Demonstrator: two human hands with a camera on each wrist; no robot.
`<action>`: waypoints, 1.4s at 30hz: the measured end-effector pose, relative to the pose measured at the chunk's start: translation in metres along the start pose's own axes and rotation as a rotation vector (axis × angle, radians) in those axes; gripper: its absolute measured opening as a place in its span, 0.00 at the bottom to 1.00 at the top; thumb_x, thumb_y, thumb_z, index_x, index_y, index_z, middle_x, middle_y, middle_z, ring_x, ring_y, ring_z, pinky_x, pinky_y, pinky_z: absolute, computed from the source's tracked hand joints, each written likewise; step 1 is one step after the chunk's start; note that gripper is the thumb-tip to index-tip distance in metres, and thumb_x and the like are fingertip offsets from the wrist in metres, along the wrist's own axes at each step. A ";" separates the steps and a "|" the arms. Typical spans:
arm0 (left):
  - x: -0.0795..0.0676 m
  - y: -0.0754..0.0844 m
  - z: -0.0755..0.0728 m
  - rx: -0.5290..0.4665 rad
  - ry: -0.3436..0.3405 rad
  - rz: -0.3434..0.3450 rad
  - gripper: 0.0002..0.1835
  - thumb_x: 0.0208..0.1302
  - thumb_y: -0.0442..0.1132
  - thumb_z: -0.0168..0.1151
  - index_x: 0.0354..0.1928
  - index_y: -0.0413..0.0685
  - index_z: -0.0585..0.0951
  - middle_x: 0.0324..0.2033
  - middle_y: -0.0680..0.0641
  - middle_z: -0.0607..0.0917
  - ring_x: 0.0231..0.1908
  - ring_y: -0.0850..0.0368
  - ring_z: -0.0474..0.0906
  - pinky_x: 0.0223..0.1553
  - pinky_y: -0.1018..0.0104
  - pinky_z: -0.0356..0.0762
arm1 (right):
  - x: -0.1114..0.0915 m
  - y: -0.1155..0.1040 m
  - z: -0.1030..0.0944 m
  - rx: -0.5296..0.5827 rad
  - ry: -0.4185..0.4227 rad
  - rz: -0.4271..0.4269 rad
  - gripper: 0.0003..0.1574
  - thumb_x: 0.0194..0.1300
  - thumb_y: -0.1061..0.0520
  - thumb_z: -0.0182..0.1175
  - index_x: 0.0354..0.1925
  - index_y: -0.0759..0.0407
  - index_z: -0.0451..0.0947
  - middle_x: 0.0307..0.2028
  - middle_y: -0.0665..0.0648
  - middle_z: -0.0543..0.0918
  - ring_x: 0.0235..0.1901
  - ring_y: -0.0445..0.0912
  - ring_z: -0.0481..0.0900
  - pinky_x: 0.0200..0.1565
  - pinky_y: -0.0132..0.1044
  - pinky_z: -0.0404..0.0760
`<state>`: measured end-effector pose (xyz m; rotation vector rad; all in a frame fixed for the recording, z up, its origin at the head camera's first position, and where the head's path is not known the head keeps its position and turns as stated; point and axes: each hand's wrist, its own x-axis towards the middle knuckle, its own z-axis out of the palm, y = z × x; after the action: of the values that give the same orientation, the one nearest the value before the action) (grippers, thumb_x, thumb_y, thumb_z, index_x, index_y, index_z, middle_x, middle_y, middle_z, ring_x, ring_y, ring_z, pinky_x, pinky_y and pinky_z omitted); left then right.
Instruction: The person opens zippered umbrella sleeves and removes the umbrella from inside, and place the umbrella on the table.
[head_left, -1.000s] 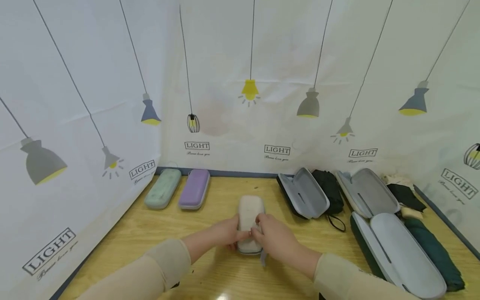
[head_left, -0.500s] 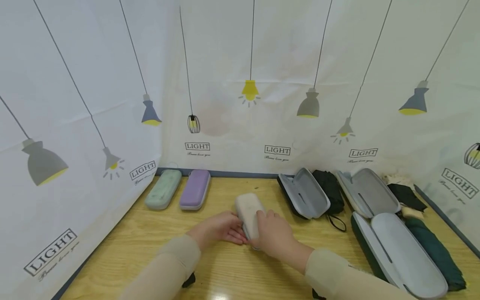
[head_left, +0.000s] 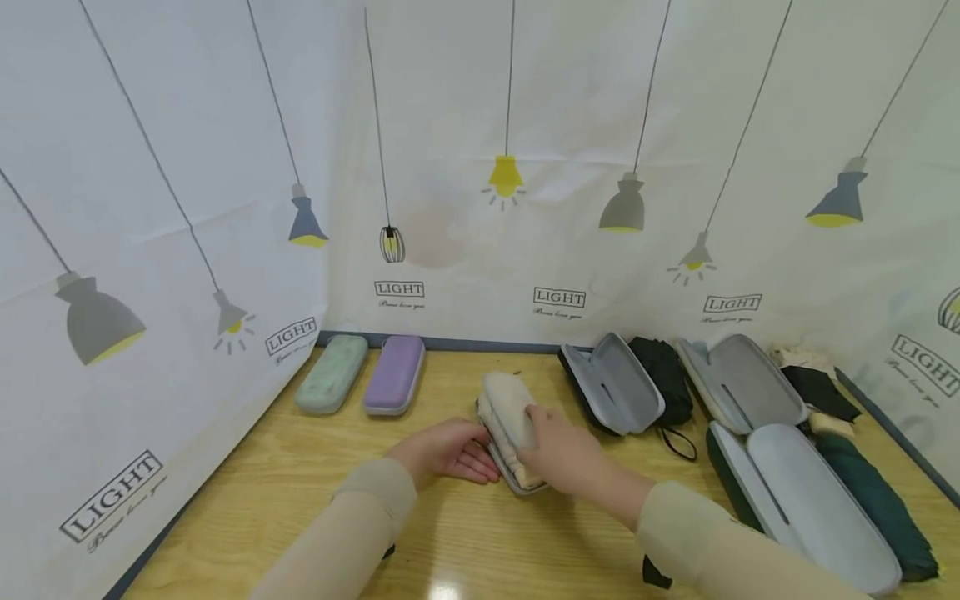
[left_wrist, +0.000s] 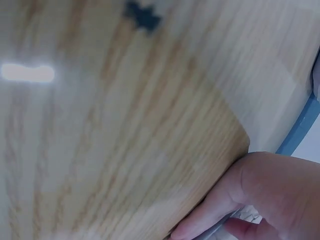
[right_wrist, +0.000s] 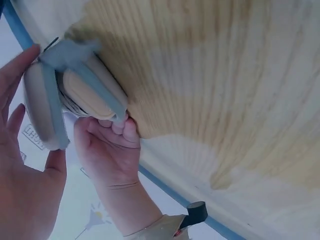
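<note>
Beige on the outside, the partly opened case point(head_left: 504, 392) was held over the middle of the wooden table point(head_left: 435, 542), a folded cream bundle point(head_left: 501, 432) showing between lid and base. The right hand point(head_left: 562, 454) had fingers and thumb clamped on the lid from the right; the left hand point(head_left: 448, 450) gripped the base at its near left side, fingertips bent against the edge. Whether the base touched the table could not be told. Far left lay a mint case point(head_left: 332, 375) and a purple case point(head_left: 393, 375); far right, an open black case point(head_left: 622, 392) stood beside a black bundle point(head_left: 666, 383).
</note>
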<state>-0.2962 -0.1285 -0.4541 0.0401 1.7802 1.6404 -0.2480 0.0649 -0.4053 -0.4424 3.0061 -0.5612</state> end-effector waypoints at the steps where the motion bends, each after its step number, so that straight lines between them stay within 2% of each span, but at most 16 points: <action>1: -0.001 0.001 0.001 0.005 0.007 -0.001 0.19 0.62 0.40 0.45 0.40 0.28 0.75 0.30 0.33 0.82 0.30 0.46 0.81 0.36 0.55 0.78 | -0.001 0.001 -0.003 0.010 0.009 -0.018 0.40 0.57 0.46 0.55 0.63 0.63 0.58 0.55 0.65 0.68 0.47 0.56 0.72 0.45 0.49 0.72; 3: -0.002 0.002 0.003 0.017 0.022 0.001 0.19 0.61 0.41 0.46 0.41 0.29 0.75 0.30 0.33 0.82 0.30 0.45 0.81 0.35 0.56 0.78 | -0.002 0.003 -0.007 0.021 0.035 -0.081 0.37 0.57 0.49 0.55 0.62 0.61 0.60 0.57 0.63 0.66 0.51 0.55 0.70 0.49 0.48 0.70; 7: -0.005 0.006 0.007 0.030 0.057 -0.007 0.18 0.61 0.42 0.47 0.41 0.32 0.74 0.30 0.33 0.82 0.30 0.45 0.81 0.34 0.56 0.78 | 0.000 0.004 -0.013 -0.009 0.092 -0.314 0.28 0.56 0.63 0.56 0.57 0.61 0.69 0.59 0.59 0.66 0.58 0.52 0.63 0.56 0.45 0.63; 10: -0.005 0.007 0.007 0.024 0.064 -0.023 0.17 0.60 0.41 0.47 0.41 0.32 0.73 0.30 0.33 0.82 0.29 0.46 0.81 0.34 0.56 0.78 | 0.002 0.003 -0.014 -0.097 0.131 -0.456 0.22 0.51 0.71 0.56 0.47 0.60 0.77 0.52 0.56 0.74 0.53 0.50 0.69 0.53 0.42 0.67; 12: -0.005 0.007 0.007 0.020 0.068 -0.030 0.17 0.61 0.41 0.47 0.41 0.32 0.73 0.30 0.32 0.82 0.29 0.46 0.81 0.33 0.56 0.78 | 0.004 0.001 -0.013 -0.172 0.150 -0.480 0.18 0.50 0.71 0.58 0.40 0.59 0.80 0.43 0.54 0.79 0.47 0.49 0.73 0.49 0.41 0.70; 15: -0.004 0.007 0.006 0.015 0.074 -0.044 0.16 0.61 0.41 0.47 0.41 0.33 0.72 0.30 0.32 0.82 0.28 0.46 0.81 0.33 0.56 0.78 | 0.008 -0.001 -0.009 -0.314 0.158 -0.407 0.08 0.53 0.60 0.60 0.35 0.56 0.79 0.32 0.51 0.80 0.38 0.48 0.75 0.46 0.42 0.70; 19: -0.003 0.007 0.006 0.007 0.077 -0.050 0.16 0.60 0.41 0.48 0.41 0.33 0.72 0.30 0.33 0.82 0.28 0.46 0.81 0.33 0.56 0.78 | 0.012 -0.003 -0.001 -0.456 0.096 -0.213 0.24 0.53 0.38 0.59 0.37 0.56 0.77 0.30 0.52 0.80 0.40 0.51 0.74 0.52 0.48 0.63; 21: -0.002 0.007 0.005 0.004 0.075 -0.046 0.16 0.60 0.41 0.48 0.41 0.33 0.72 0.30 0.33 0.82 0.28 0.46 0.81 0.33 0.55 0.78 | 0.014 -0.004 0.002 -0.482 0.052 -0.133 0.33 0.50 0.31 0.58 0.39 0.57 0.76 0.31 0.54 0.80 0.42 0.53 0.74 0.55 0.51 0.59; 23: -0.002 0.006 0.005 0.002 0.075 -0.044 0.15 0.59 0.40 0.48 0.41 0.34 0.72 0.30 0.32 0.82 0.28 0.46 0.81 0.33 0.55 0.78 | 0.017 -0.005 0.005 -0.497 0.024 -0.085 0.39 0.48 0.28 0.57 0.42 0.58 0.75 0.32 0.54 0.80 0.42 0.53 0.74 0.56 0.52 0.57; 28: -0.001 0.006 0.006 0.004 0.081 -0.047 0.14 0.59 0.40 0.48 0.39 0.34 0.73 0.29 0.32 0.82 0.28 0.46 0.81 0.32 0.56 0.78 | 0.021 -0.009 0.012 -0.507 -0.005 -0.048 0.47 0.44 0.27 0.59 0.50 0.61 0.72 0.34 0.56 0.82 0.40 0.53 0.77 0.59 0.56 0.50; 35: 0.000 0.005 0.007 0.005 0.085 -0.052 0.14 0.58 0.40 0.48 0.39 0.35 0.73 0.28 0.33 0.82 0.26 0.47 0.81 0.32 0.56 0.79 | 0.022 -0.012 0.018 -0.536 -0.047 -0.008 0.62 0.41 0.26 0.60 0.63 0.63 0.58 0.35 0.55 0.83 0.40 0.52 0.78 0.56 0.66 0.40; 38: 0.002 0.004 0.007 0.001 0.088 -0.052 0.14 0.57 0.39 0.48 0.38 0.35 0.73 0.27 0.34 0.82 0.26 0.48 0.81 0.32 0.56 0.79 | 0.023 -0.013 0.020 -0.548 -0.050 0.002 0.62 0.42 0.27 0.60 0.65 0.61 0.55 0.32 0.53 0.83 0.39 0.51 0.79 0.54 0.69 0.40; 42: 0.003 0.002 0.008 0.003 0.114 -0.048 0.15 0.57 0.39 0.47 0.36 0.32 0.75 0.26 0.34 0.82 0.25 0.48 0.81 0.31 0.57 0.79 | 0.021 -0.013 0.023 -0.529 -0.011 -0.027 0.55 0.48 0.31 0.59 0.65 0.60 0.56 0.39 0.55 0.82 0.43 0.50 0.77 0.52 0.70 0.43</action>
<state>-0.2951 -0.1202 -0.4533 -0.0959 1.8543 1.6346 -0.2625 0.0390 -0.4222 -0.5028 3.1109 0.2508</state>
